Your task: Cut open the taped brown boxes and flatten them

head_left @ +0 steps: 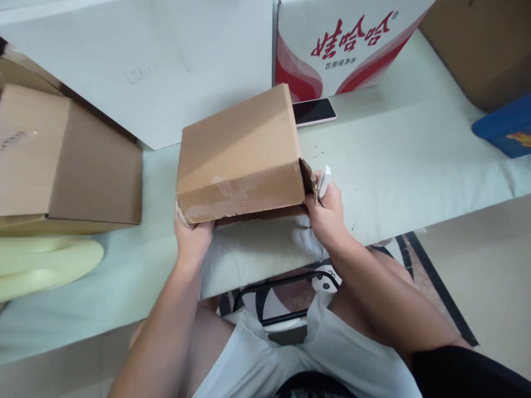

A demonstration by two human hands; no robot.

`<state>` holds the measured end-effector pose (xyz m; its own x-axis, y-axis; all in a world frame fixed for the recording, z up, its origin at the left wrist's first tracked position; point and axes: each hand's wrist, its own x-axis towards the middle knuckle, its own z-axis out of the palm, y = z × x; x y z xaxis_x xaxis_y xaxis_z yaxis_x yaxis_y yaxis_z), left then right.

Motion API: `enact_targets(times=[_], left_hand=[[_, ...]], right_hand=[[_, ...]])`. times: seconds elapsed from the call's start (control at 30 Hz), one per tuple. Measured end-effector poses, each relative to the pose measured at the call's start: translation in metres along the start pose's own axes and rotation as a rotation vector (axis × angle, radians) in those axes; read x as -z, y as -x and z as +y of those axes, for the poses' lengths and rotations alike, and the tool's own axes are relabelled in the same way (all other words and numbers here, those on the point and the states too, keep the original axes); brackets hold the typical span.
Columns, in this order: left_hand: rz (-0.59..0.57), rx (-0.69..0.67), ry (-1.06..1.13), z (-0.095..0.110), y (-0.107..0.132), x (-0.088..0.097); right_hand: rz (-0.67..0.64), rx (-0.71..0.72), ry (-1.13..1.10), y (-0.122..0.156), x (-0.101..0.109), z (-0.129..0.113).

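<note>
A brown cardboard box [238, 143] is held tilted over the pale-green cloth, its near edge open along the bottom and worn where tape was. My left hand [193, 240] grips its lower left corner, fingers partly hidden under the box. At the lower right corner, my right hand [327, 213] is closed on a bent, torn flap [309, 179]. A slim white object [324, 179] sticks up from the same hand; its kind is unclear. What the box contains, if anything, is hidden.
Behind the box lies a phone [314, 112] near a white-and-red water carton [344, 50]. A big white box [166, 61] stands at the back left. Another cardboard box [95, 160] and a pale-yellow curved object [50, 265] are at left. On the right is a blue item [504, 127].
</note>
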<state>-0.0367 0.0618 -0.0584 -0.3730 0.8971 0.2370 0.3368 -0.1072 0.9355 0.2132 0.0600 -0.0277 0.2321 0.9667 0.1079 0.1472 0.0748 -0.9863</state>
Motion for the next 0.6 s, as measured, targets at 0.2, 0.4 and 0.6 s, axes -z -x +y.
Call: enact_targets(times=[0.2, 0.4, 0.6], left_hand=[[-0.017, 0.021, -0.018, -0.0079, 0.001, 0.0018], [-0.013, -0.006, -0.017, -0.005, 0.0008, 0.0005], [-0.018, -0.028, -0.011, -0.0028, 0.0011, -0.0008]], right_hand=[[-0.002, 0.022, 0.031, 0.0008, 0.0015, 0.0026], [-0.019, 0.034, 0.02, 0.0004, 0.0022, 0.0021], [-0.028, 0.032, 0.015, 0.0013, 0.0014, 0.0031]])
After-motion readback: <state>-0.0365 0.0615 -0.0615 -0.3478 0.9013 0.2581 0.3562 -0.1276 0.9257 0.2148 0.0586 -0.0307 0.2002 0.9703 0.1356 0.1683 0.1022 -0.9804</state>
